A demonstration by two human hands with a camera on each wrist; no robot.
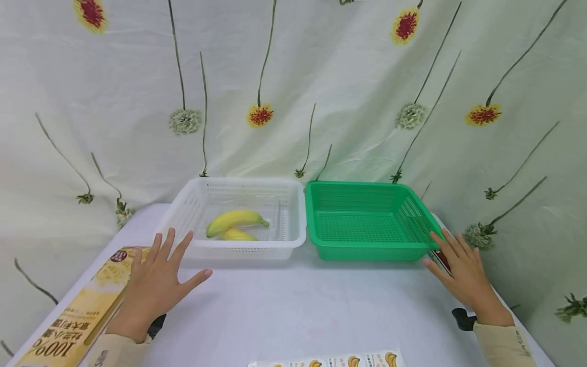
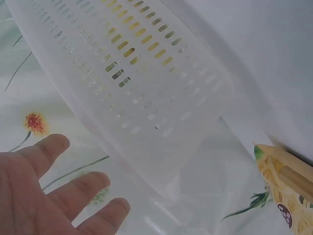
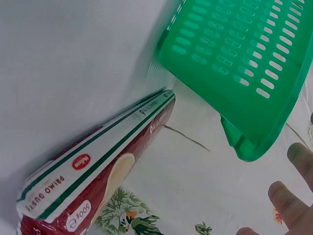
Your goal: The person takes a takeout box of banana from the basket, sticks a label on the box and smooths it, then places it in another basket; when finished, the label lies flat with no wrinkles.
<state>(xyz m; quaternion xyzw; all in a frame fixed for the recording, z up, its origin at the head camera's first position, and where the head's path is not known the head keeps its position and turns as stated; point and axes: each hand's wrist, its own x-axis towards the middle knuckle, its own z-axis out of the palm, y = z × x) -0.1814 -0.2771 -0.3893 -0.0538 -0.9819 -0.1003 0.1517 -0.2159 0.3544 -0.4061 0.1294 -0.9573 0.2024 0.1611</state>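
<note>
Two sets of fingers spread before me: the left hand's (image 1: 153, 285) near a white basket (image 1: 243, 243) of bananas (image 1: 236, 219) and yellow "100%" pasta pack (image 1: 89, 302); the right hand's (image 1: 464, 272) near a green basket (image 1: 371, 252) and red "Melissa Primo Gusto" spaghetti pack (image 3: 102, 161), 500g.

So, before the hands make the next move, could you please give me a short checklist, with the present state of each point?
1. Left hand free: ok, fingers spread, holding nothing.
2. Right hand free: ok, fingers spread, holding nothing.
3. Banana inside the white basket: ok, it lies partly over a second yellow fruit.
4. Green basket upright: ok, it stands beside the white basket, open side up.
5. Banana-print strip fully in view: not ok, the lower edge of the head view cuts it off.
6. Red packet sealed at both ends: cannot tell, the right wrist view cuts off part of one end.
</note>
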